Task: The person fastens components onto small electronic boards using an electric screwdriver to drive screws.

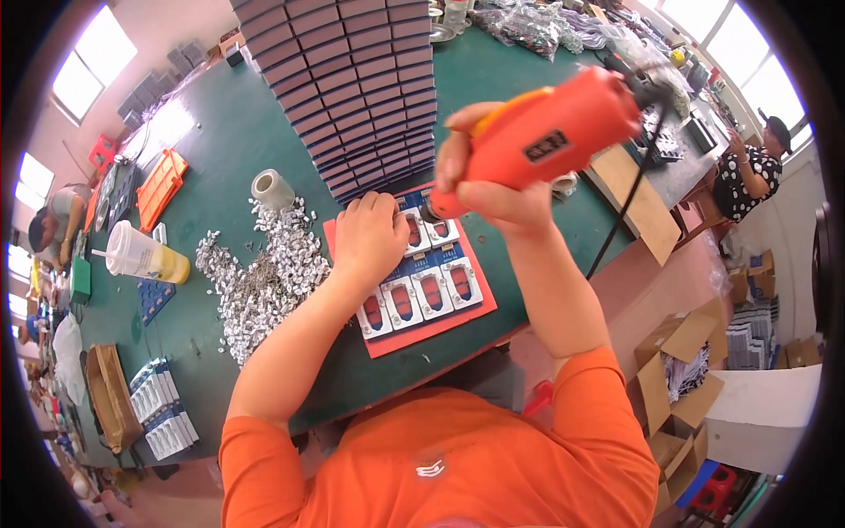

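My right hand [502,180] is wrapped round a red electric screwdriver [550,132] with an orange-yellow lever and a black cord. The tool is tilted, and its dark tip comes down at the upper part of a blue circuit-board panel [421,258]. White oval-windowed frames [431,293] with red showing inside sit in rows on that panel. Under it lies a red mat [480,309]. My left hand [371,231] rests on the panel's upper left, palm down, fingers slightly bent and thumb apart; whatever is beneath it is hidden.
Beyond the panel rises a tall stack of blue-edged boards [352,97]. Left of my forearm lie heaps of small white metal parts and screws [264,273], a clear tape roll [273,189] and a drink cup [145,253]. Open cartons [678,361] stand right; other people sit farther off.
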Demonstrator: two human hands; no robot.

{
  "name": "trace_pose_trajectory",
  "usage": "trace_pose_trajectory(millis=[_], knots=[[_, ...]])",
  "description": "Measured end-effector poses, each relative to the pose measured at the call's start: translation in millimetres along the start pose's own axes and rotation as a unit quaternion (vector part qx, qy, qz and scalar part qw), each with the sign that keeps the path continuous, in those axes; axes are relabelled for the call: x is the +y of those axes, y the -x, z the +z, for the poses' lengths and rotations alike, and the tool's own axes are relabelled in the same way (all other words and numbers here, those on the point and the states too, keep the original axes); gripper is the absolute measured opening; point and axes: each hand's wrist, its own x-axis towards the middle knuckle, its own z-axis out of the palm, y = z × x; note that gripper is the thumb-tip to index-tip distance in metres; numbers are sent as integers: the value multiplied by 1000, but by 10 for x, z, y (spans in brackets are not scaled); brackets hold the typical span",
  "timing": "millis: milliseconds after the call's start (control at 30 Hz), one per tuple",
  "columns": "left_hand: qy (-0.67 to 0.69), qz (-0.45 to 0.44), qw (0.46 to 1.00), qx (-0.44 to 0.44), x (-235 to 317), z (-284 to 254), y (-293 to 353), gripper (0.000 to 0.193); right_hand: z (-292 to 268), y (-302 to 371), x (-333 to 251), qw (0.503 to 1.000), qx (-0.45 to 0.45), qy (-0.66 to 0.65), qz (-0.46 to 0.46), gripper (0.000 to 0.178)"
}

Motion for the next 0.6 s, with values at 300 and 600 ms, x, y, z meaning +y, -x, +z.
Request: trace_pose_trajectory(millis=[300,600], knots=[[25,16,999,14,-23,27,6,12,86,-234,394,996,9,24,80,53],[43,16,999,8,-28,20,-5,12,102,-243,384,995,7,31,98,52]])
